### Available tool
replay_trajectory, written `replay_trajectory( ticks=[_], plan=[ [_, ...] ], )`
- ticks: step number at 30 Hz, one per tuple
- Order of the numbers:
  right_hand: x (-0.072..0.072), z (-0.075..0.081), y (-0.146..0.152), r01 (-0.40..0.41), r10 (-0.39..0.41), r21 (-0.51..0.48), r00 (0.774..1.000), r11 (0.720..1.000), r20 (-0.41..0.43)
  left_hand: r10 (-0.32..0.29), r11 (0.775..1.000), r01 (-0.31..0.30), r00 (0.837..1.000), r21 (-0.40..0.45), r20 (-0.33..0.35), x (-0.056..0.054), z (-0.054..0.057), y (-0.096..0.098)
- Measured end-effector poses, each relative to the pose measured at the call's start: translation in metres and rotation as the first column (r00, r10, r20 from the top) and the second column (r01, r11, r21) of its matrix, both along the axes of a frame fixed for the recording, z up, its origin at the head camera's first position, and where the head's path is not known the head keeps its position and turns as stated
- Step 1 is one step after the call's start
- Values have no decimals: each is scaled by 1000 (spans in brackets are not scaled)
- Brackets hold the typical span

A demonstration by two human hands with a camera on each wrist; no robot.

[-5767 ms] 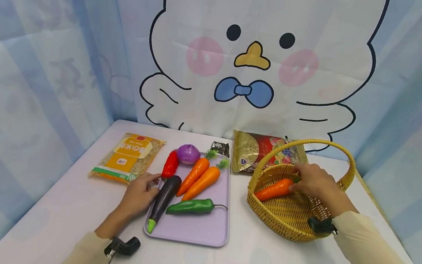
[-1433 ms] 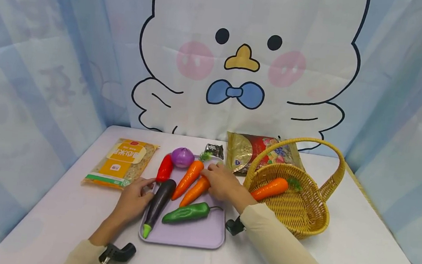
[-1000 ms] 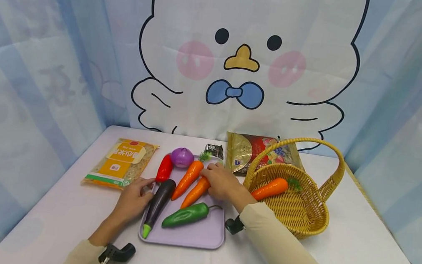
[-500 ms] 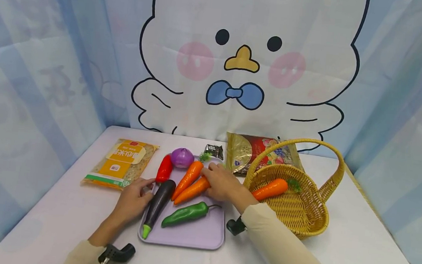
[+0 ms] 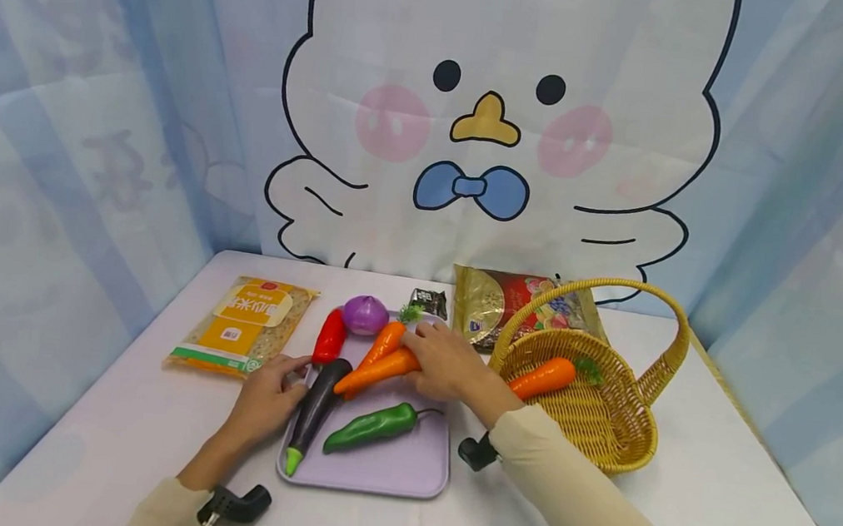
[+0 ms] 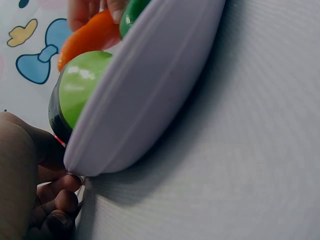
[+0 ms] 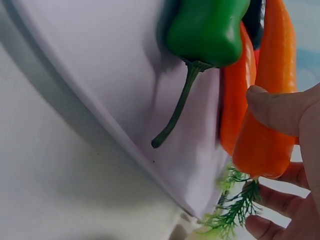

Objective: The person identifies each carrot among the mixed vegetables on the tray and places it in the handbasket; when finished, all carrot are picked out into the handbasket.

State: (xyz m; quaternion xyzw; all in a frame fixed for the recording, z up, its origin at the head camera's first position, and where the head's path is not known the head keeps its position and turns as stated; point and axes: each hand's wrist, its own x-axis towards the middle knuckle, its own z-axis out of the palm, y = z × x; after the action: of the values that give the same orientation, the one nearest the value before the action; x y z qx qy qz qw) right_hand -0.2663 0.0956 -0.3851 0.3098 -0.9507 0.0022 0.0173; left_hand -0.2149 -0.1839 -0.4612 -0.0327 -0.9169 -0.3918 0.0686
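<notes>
Table (image 5: 671,502) w/ wicker basket (image 5: 602,429) at right, one carrot (image 5: 543,377) lying in it since approx 6 s back, when the right hand was in the basket on it. Lilac tray (image 5: 403,470) at centre w/ eggplant (image 5: 315,404), green pepper (image 5: 370,426), red pepper (image 5: 329,337), onion (image 5: 365,314), far carrot (image 5: 382,345).

Main change: right hand (image 5: 443,363) had come over to the tray and its near carrot (image 5: 376,367). Over the last sec that carrot swung from slanted alongside its neighbour to nearly crosswise, tip pointing left, over the other one. Thumb and fingers curled round the leafy end; wrist view showed the thumb (image 7: 280,110) pressed on orange. Judged: grip made, lift starting, probably basket-bound.

Left hand (image 5: 270,396) didn't shift; fingers loosely bent at the tray's left edge by the eggplant, touching the rim, steadying it; can't tell if pinching.
</notes>
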Motion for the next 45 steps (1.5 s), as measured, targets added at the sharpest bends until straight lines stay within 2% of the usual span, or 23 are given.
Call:
replay_trajectory(
  ticks=[8,16,32,45],
  plan=[
    [7,8,2,-15,15,-32,1000,999,-7,5,1000,-5,1000,-6,6,0,0,1],
    [15,15,4,-35,32,-52,998,998,-53,-3,1000,2,1000,-28,-22,-1,-2,2],
    [43,34,19,-73,59,-82,985,994,-163,-1,1000,1,1000,-17,-10,0,-1,2],
    [64,47,29,-105,86,-155,988,982,-126,2,1000,-2,1000,-16,-4,-1,-1,1]
  ],
)
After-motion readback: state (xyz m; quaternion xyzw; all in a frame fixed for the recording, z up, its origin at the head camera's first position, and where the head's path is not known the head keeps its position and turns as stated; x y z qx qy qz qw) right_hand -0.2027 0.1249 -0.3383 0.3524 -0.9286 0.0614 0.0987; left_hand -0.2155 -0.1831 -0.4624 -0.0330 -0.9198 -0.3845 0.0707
